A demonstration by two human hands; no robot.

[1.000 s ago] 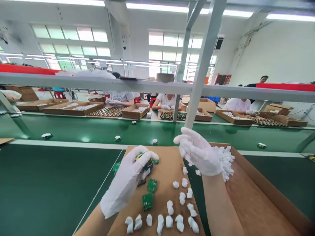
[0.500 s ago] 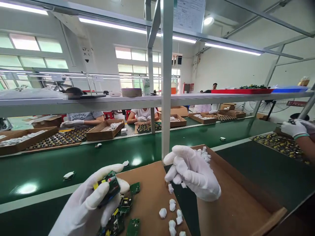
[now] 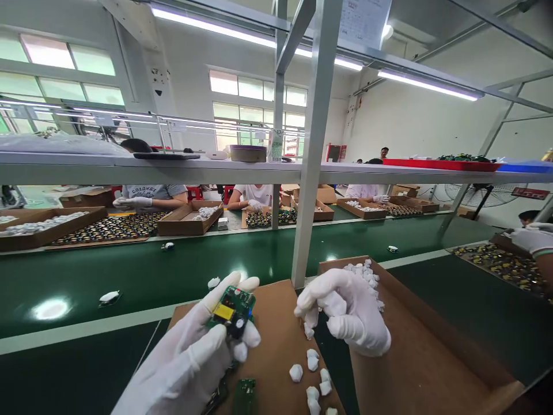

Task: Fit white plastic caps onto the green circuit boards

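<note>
My left hand (image 3: 190, 357), in a white glove, grips a small green circuit board (image 3: 233, 312) by its edges. Its component side, with a yellow block and a dark part, faces up. To the right, my gloved right hand (image 3: 358, 317) is curled, thumb toward fingers, around what looks like a white lump (image 3: 332, 303); white on white blurs its outline. Under the hands lies a brown cardboard sheet (image 3: 272, 334). Another green board (image 3: 245, 395) rests on it, other boards being partly hidden by my left hand. Several loose white lumps (image 3: 296, 373) lie on its right side.
An open cardboard box (image 3: 432, 346) with white lumps stands at right. Beyond runs a green conveyor belt (image 3: 268, 253) carrying a few white-topped pieces. A metal post (image 3: 309, 144) rises ahead beneath a shelf (image 3: 194, 174). Co-workers sit opposite; a co-worker's gloved hand (image 3: 529, 239) shows far right.
My left hand has moved right and turned the circuit board so its component side shows more plainly. My right hand stays near the box, its fingers drawn a little differently. The view has shifted slightly.
</note>
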